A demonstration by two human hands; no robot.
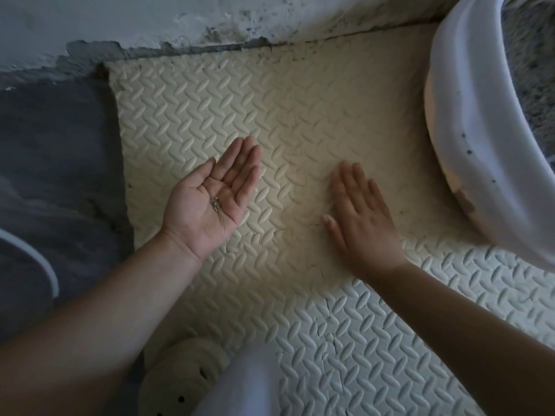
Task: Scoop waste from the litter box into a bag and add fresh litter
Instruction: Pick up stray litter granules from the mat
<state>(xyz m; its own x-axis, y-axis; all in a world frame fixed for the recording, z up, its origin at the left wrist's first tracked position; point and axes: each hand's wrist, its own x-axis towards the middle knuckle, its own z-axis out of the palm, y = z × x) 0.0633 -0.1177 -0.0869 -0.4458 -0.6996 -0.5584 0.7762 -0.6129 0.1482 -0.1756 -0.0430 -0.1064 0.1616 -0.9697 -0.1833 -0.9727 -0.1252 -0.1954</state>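
My left hand [211, 199] is palm up over the cream foam mat [270, 109], fingers straight, with a small heap of grey litter grains [216, 203] lying in the palm. My right hand [362, 219] lies palm down and flat on the mat, fingers straight and blurred. The white litter box [468, 121] stands at the right edge, with grey litter [531, 55] inside it. No bag or scoop is in view.
A stained, peeling wall [210, 22] runs along the back. Bare grey floor [57, 151] lies left of the mat. A beige perforated shoe [180, 376] and a pale trouser leg [246, 385] are at the bottom. A white foam mat [405, 340] joins the cream one in front.
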